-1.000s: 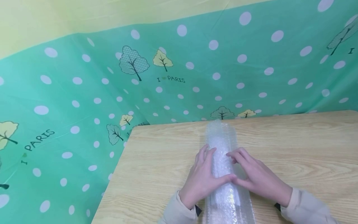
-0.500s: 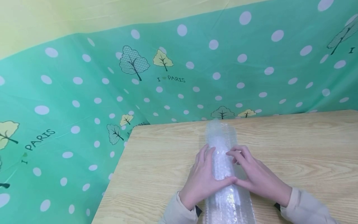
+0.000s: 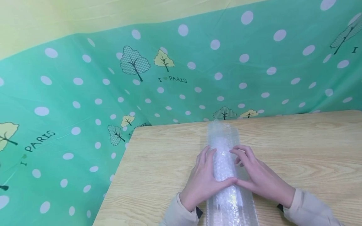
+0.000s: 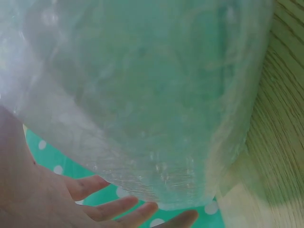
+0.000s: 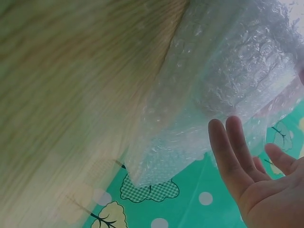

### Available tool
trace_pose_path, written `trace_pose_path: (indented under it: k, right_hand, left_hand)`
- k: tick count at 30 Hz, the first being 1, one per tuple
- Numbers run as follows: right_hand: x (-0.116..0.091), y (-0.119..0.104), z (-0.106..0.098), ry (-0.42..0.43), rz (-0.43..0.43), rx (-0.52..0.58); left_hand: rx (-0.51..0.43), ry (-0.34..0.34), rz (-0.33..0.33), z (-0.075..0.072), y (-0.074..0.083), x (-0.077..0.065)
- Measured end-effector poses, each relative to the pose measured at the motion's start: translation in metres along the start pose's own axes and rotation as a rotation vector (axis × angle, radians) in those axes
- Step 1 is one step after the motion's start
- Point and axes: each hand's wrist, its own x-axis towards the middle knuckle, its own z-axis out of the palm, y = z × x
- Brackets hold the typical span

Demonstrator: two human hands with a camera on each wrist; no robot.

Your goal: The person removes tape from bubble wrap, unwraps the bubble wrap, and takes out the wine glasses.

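Clearly, I have one left hand [image 3: 200, 180] and one right hand [image 3: 258, 175] flanking one long, translucent bubble-wrap bundle [image 3: 224, 166], which lies lengthwise on a single pale wood-grain bench [image 3: 158, 163]. Both hands look wide, fingers loosely spread along its sides, and the two thumbs [image 3: 227, 183] meet or nearly meet above it. I can't make out the whitish contents; the bundle's near end and both beige sleeves [image 3: 308, 208] are cut off from my head view.

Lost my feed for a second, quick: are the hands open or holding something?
Left hand: open, along the bubble wrap's left side.
Right hand: open, at its right.
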Motion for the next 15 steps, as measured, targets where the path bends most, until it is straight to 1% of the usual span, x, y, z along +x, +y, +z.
trace_pose_path:
  k: [9,15]
  right_hand:
    - [-0.0012,-0.0005,-0.0017,-0.031,0.045,0.012]
    - [-0.0011,0.0006,-0.0019,-0.034,0.019,-0.012]
  left_hand:
    - [-0.016,-0.011,-0.013,-0.0016,-0.0012,-0.0001]
    - [-0.025,-0.018,-0.012,-0.0019,-0.004,-0.0006]
